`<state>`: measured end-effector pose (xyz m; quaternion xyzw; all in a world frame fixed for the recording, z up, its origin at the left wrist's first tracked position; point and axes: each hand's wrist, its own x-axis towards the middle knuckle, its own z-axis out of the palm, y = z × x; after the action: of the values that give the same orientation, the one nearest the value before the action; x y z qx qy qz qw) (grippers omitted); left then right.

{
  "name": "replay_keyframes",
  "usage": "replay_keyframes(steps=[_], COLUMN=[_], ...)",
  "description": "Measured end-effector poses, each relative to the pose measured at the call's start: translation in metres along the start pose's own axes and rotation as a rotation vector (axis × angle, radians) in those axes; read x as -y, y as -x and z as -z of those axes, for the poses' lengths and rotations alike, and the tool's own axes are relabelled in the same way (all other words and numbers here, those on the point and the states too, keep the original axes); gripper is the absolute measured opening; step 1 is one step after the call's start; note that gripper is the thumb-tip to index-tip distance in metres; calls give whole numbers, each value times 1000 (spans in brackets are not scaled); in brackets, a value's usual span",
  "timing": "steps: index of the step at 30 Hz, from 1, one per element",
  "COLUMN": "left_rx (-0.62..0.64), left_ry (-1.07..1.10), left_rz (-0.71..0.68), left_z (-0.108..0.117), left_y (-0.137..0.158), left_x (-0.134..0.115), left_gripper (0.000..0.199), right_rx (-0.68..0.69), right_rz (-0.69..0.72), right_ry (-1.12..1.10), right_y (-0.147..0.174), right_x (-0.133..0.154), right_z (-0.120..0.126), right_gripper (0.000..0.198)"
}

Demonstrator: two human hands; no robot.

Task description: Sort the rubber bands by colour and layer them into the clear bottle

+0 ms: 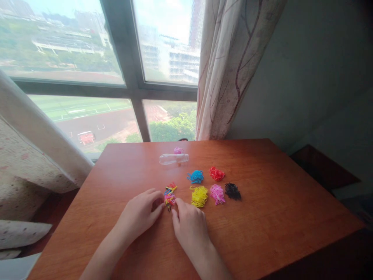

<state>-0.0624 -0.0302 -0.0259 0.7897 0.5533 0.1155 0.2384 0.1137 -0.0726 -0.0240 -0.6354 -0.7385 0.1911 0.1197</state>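
Note:
A small mixed pile of coloured rubber bands (169,195) lies on the brown table (247,237) between my hands. My left hand (142,210) curves against the pile's left side, thumb and fingers apart with a gap between them. From the right, my right hand (190,221) reaches in with its fingers curled and its index fingertip at the pile's edge; anything held in its fingertips is too small to make out. Just right of it sit a yellow heap (199,196) and a pink heap (217,194) of bands. Blue bands (195,177) form another heap behind.
Red bands (217,174) and black bands (232,191) lie in heaps farther right. Toward the back are a clear plastic container (174,158) and a small purple-pink item (178,150). A window (136,90) and curtains (225,70) stand beyond the table's far edge.

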Motion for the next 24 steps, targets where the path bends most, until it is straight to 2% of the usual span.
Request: replay_keyframes(steps=[4, 13, 24], left_rx=[0, -12, -125], left_ry=[-17, -15, 57], left_rz=[26, 15, -2], left_z=[-3, -4, -1], left_y=[1, -2, -1], left_x=[-3, 3, 5], left_gripper=[13, 17, 12], right_rx=[-1, -14, -49], right_rz=[9, -8, 7], right_ry=[5, -59, -87], right_y=[2, 2, 2], right_x=[0, -2, -4], right_z=[-1, -5, -5], right_gripper=[20, 26, 29])
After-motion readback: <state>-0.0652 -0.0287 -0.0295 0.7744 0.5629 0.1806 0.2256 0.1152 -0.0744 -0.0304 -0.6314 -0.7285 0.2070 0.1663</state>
